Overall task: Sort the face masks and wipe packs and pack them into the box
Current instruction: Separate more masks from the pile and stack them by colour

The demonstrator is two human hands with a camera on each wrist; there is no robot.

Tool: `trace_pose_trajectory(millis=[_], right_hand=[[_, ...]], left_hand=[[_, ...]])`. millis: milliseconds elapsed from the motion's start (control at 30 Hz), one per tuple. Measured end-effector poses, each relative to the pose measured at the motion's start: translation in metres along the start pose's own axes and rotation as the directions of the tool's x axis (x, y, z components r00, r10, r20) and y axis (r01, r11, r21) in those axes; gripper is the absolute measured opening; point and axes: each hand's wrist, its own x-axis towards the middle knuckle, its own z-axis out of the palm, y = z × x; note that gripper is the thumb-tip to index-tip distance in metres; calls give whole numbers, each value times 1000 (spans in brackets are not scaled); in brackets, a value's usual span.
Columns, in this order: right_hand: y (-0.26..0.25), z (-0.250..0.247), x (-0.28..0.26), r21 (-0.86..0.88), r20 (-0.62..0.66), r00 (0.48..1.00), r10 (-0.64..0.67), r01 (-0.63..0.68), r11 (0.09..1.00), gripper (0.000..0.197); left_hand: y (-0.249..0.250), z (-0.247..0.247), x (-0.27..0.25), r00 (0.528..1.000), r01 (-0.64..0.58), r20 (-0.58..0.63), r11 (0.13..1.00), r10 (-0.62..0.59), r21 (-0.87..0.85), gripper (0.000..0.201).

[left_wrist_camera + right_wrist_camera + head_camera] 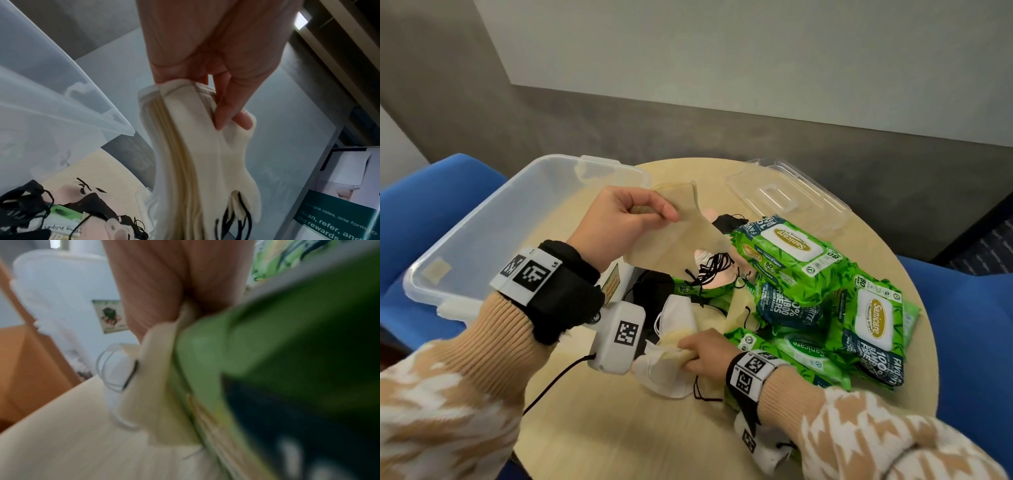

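- The clear plastic box [482,236] sits at the left edge of the round table [599,435], overhanging a blue chair [417,205]. Through its cloudy walls only a small yellowish label shows near the front corner; no mask or wipe pack can be seen inside it.
- The left hand [619,222] is raised just right of the box, thumb and fingers pinching the top of a cream mask stack [681,236]. The left wrist view shows the stack as several thin layers edge-on, with black ear loops dangling at its lower end, which is cut off by the frame.
- Under that hand lies a loose mask pile [709,274]: black, pink and white masks with tangled black loops. How many there are is hard to tell, as they overlap and the left wrist camera covers part of them.
- The right hand [705,353] is low near the table's front, fingers curled round a bundle of white and cream masks [671,366] lying on the table. The right wrist view is heavily blurred; only cream fabric beside a green pack can be made out.
- Green wipe packs [825,294] are heaped on the table's right half, partly covering one another; a further one is half buried under the mask pile.
- The clear lid [787,195] lies flat on the far right of the table, behind the packs.
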Motion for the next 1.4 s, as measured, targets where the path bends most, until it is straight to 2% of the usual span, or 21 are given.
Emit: trace_pose_trajectory(millis=[167, 300, 400, 433, 467, 500, 533, 567, 667, 733, 800, 900, 967, 1000, 1100, 1233, 1400], right_hand=[[2, -13, -1, 242, -61, 998, 2, 13, 970, 21], [0, -30, -6, 331, -68, 997, 31, -7, 944, 13], [2, -52, -15, 386, -160, 986, 43, 22, 922, 17], [4, -62, -20, 419, -198, 979, 55, 34, 907, 7], [5, -71, -25, 439, -239, 969, 70, 43, 898, 12], [7, -81, -30, 455, -276, 956, 97, 41, 889, 28], [12, -90, -33, 490, -321, 937, 134, 43, 871, 37], [15, -100, -37, 534, -361, 916, 176, 49, 844, 38], [27, -124, -49, 648, -472, 835, 284, 110, 754, 28], [32, -139, -58, 689, -523, 773, 360, 135, 712, 33], [38, -152, -66, 718, -576, 705, 414, 194, 669, 26], [44, -167, -78, 725, -635, 607, 477, 256, 640, 33], [44, -173, -86, 681, -693, 567, 445, 312, 663, 15], [43, -175, -91, 654, -721, 551, 420, 341, 675, 12], [33, -180, -102, 569, -800, 483, 355, 426, 703, 18], [20, -180, -105, 438, -877, 405, 258, 455, 776, 27], [1, -173, -104, 333, -918, 362, 162, 480, 812, 29]], left_hand=[[0, 0, 0, 1000, 2, 1, 1000, -2, 10, 24], [1, -1, 0, 1000, 7, -1, 1000, -7, 7, 28], [6, -2, 2, 1000, -2, -16, 1000, 1, -26, 39], [9, -2, 2, 1000, -10, -22, 999, 9, -34, 40], [12, -2, 3, 999, -19, -28, 999, 17, -42, 41], [15, -1, 5, 999, -29, -36, 998, 27, -51, 40], [19, 0, 6, 998, -40, -47, 998, 38, -57, 39], [22, 2, 8, 997, -54, -64, 997, 51, -60, 37], [34, 10, 15, 990, -76, -121, 995, 67, -67, 28], [39, 16, 20, 986, -64, -157, 995, 51, -73, 29], [43, 23, 25, 981, -48, -189, 996, 32, -77, 32], [46, 33, 30, 981, -1, -193, 998, -13, -69, 31], [47, 41, 32, 986, 50, -158, 996, -61, -73, 24], [48, 46, 32, 988, 69, -137, 995, -77, -69, 19], [49, 61, 29, 994, 85, -71, 996, -85, -6, 10], [56, 74, 24, 997, 56, 46, 998, -57, 26, 22], [65, 86, 22, 994, 46, 102, 999, -43, -29, 42]])
